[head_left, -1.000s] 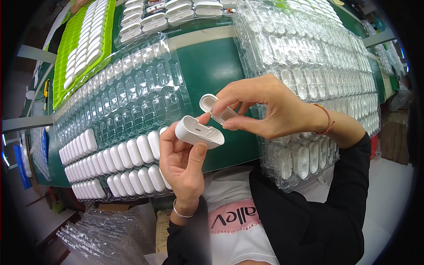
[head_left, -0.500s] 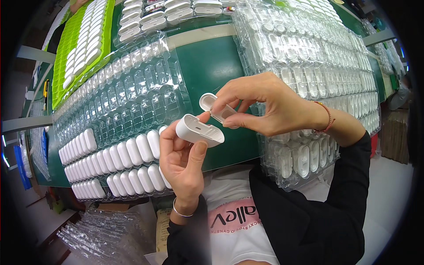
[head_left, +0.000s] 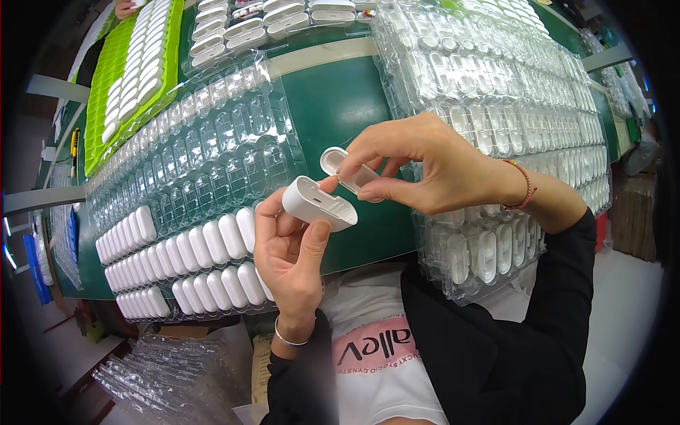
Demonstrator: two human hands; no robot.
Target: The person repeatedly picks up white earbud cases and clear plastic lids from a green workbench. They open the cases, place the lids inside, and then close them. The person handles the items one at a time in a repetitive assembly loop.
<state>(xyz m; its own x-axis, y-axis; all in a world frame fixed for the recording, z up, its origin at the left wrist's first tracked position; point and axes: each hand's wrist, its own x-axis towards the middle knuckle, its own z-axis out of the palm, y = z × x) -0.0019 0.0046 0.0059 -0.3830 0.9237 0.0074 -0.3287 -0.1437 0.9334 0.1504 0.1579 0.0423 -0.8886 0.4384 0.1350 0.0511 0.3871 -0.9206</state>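
My left hand (head_left: 294, 273) grips a white plastic shell (head_left: 319, 205), shaped like the body of an earbud charging case, between thumb and fingers. It is tilted, with a small slot showing in its side. Close above it, the thumb and fingertips of my right hand (head_left: 428, 170) pinch a smaller white oval case part (head_left: 331, 160), hollow side up. My fingers cover its middle, so whether it is one piece or two cannot be told. The left fingertips come close to this part, and the two white parts nearly meet.
At left, a clear blister tray (head_left: 212, 152) lies beside rows of white case shells (head_left: 202, 248). Stacked clear trays (head_left: 489, 92) with white parts stand at right. A lime-green tray (head_left: 95, 131) holds white shells at far left, with another person's hand (head_left: 125, 8) by it.
The white shell in my left hand has turned slightly, showing more of its side. My right hand has barely moved. The other person's hand has shifted at the top left.
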